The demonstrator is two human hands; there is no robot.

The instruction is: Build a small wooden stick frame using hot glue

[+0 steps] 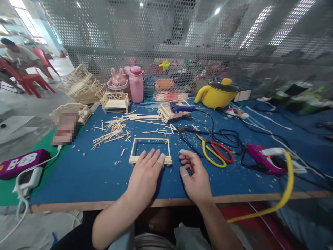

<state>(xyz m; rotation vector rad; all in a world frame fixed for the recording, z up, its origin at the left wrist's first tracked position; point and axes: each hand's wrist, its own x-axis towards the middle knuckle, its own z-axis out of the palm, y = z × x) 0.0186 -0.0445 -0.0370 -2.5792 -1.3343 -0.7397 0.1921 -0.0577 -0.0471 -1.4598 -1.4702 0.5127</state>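
Note:
A small frame of thin wooden sticks (137, 159) stands on the blue mat in front of me. My left hand (145, 172) lies flat over its near rail, fingers stretched out and close together, hiding part of that side. Just right of the frame, my right hand (195, 175) hovers low with curved fingers, a gap between thumb and forefinger, and nothing visible in it. White coverings show on some fingertips. Beyond my right hand are pliers (191, 142) with dark blue handles and scissors (214, 154) with yellow and red handles.
Loose sticks (114, 132) lie at the left. A blue glue gun (182, 108) rests on a wooden stick piece (166, 113). Behind stand a pink bottle (136, 86) and a yellow pot (217, 95). Cables and a purple power strip (267, 159) occupy the right.

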